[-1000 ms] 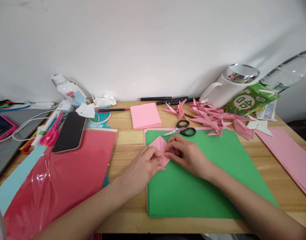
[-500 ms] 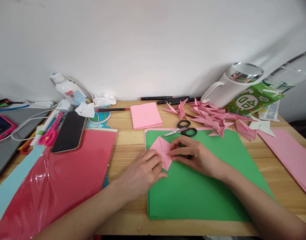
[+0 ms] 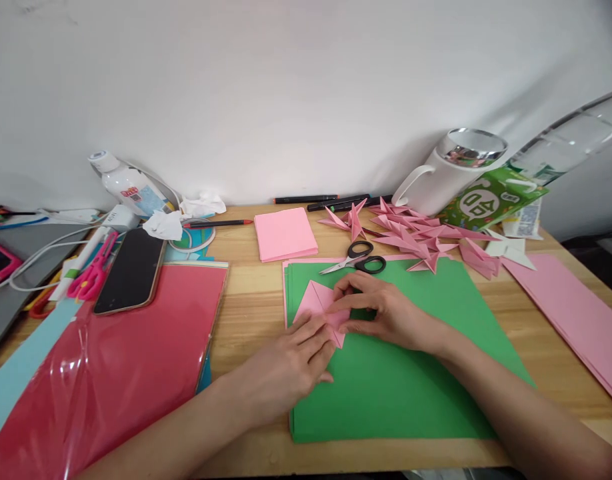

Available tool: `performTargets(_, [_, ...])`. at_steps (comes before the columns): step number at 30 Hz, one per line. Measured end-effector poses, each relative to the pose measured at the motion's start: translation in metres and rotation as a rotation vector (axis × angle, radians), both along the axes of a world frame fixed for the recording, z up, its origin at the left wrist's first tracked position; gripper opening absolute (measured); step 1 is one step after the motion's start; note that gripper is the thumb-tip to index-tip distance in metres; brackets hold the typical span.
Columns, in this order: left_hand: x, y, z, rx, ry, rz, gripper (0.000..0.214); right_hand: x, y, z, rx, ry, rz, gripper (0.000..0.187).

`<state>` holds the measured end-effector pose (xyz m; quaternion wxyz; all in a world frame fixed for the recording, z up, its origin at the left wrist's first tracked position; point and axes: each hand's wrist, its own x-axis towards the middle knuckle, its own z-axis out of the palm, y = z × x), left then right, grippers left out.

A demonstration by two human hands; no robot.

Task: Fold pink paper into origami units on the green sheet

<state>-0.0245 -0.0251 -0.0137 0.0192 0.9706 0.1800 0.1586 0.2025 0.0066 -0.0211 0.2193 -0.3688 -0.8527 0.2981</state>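
A small square of pink origami paper [image 3: 310, 298] with crease lines lies turned cornerwise on a stack of green paper [image 3: 406, 393]. My left hand [image 3: 293, 353] rests on its lower left part, fingers stretched flat over the paper and covering some of it. At the right side, my right hand [image 3: 386, 310] has thumb and fingertips closed on the paper's edge, the index finger reaching over its middle. Just behind the paper lie small scissors [image 3: 356, 259] with black handles, blades pointing left.
Behind lie a stack of pink squares [image 3: 285, 233], folded pink paper pieces [image 3: 416, 237] and markers [image 3: 306, 199]. A white mug [image 3: 449, 175] and a green packet [image 3: 491, 200] stand at the back right. To the left are a phone [image 3: 131, 272], red paper [image 3: 151, 347] and pink-handled scissors [image 3: 93, 270].
My left hand has flattened over the pink paper's lower left part. My right fingers have shifted inward over its middle. The whole view has moved slightly.
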Motion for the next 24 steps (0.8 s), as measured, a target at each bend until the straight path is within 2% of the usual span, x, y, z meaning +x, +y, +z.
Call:
performTargets(9, [-0.0025,0.0031,0.0017,-0.003,0.071,-0.027,0.031,-0.0011,0.0015,-0.0024,0.023,-0.042,-0.013,0.021])
performTargets(15, [-0.0038,0.0012,-0.0004,-0.018,0.043,-0.02,0.03,-0.0048,-0.0007,-0.0013,0.054,-0.059,-0.057,0.006])
performTargets(24, [-0.0031,0.0017,0.0037,-0.048,0.043,-0.011,0.031,-0.0089,-0.0027,0.0028,0.045,-0.126,-0.1,0.01])
